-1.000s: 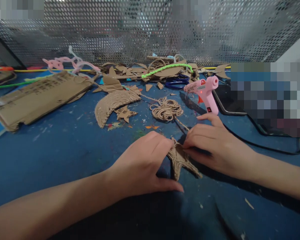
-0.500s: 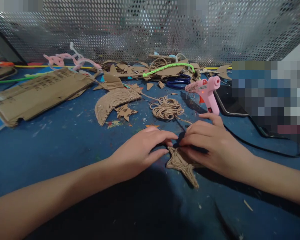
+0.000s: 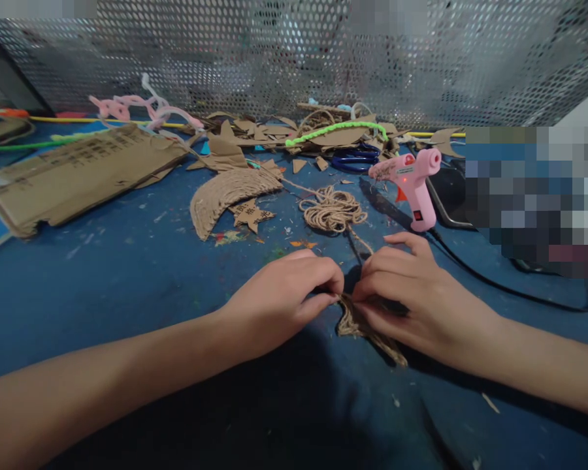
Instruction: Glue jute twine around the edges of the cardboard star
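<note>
A cardboard star wrapped in twine (image 3: 355, 324) is tilted up from the table between my hands, partly covered by the right one. My left hand (image 3: 281, 297) pinches its upper tip between thumb and bent index finger. On the other side, my right hand (image 3: 416, 294) has thumb and fingers closed on the star near the same tip, little finger raised. From a loose coil of jute twine (image 3: 332, 210), a strand runs down to my right fingers; its end is hidden there.
A pink hot glue gun (image 3: 419, 189) stands behind my right hand, its red light on and black cord trailing right. Farther back lie a twine-covered crescent (image 3: 230, 189), a small cardboard star (image 3: 251, 215), blue-handled scissors (image 3: 355, 160), a cardboard sheet (image 3: 83, 173) and scraps along a perforated metal screen.
My left fingers have curled in and closed on the star's tip. The star has tilted up and shifted slightly right, with more of it behind my right hand.
</note>
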Motion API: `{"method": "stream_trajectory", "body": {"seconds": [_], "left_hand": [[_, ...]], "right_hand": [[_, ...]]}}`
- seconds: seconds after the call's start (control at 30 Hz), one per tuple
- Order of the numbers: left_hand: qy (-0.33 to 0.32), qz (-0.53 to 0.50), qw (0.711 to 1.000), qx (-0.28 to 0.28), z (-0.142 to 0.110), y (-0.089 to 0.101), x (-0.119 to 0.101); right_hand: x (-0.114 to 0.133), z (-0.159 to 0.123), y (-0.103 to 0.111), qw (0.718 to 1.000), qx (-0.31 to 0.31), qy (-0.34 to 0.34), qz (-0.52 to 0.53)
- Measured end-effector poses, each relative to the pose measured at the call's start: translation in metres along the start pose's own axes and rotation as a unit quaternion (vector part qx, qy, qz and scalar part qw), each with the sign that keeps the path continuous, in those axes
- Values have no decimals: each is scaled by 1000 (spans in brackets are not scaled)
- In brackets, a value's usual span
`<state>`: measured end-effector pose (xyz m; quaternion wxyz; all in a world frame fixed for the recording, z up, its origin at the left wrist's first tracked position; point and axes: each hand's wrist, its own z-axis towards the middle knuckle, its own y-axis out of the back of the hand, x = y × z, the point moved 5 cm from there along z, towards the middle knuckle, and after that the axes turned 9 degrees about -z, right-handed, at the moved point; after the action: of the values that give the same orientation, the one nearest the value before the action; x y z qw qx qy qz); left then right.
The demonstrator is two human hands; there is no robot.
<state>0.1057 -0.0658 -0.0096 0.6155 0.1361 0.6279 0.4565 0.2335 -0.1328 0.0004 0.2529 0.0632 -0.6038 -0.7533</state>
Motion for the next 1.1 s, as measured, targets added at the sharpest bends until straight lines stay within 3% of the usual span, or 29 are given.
{"method": "stream_trajectory", "body": {"seconds": [0.3, 0.53, 0.73, 1.1], "left_hand": [[-103, 36, 994, 20, -2, -2, -4], [-205, 132, 969, 26, -6, -2, -10], [-218, 124, 967, 36, -6, -1, -8], [-217, 129, 967, 27, -5, -1, -10]], "right_hand": [[0, 0, -4, 1000, 18, 17, -12], [-1, 2, 6, 999, 30, 34, -25], [-16, 3, 18, 996, 39, 40, -70], [-20, 4, 13, 990, 61, 89, -90]]}}
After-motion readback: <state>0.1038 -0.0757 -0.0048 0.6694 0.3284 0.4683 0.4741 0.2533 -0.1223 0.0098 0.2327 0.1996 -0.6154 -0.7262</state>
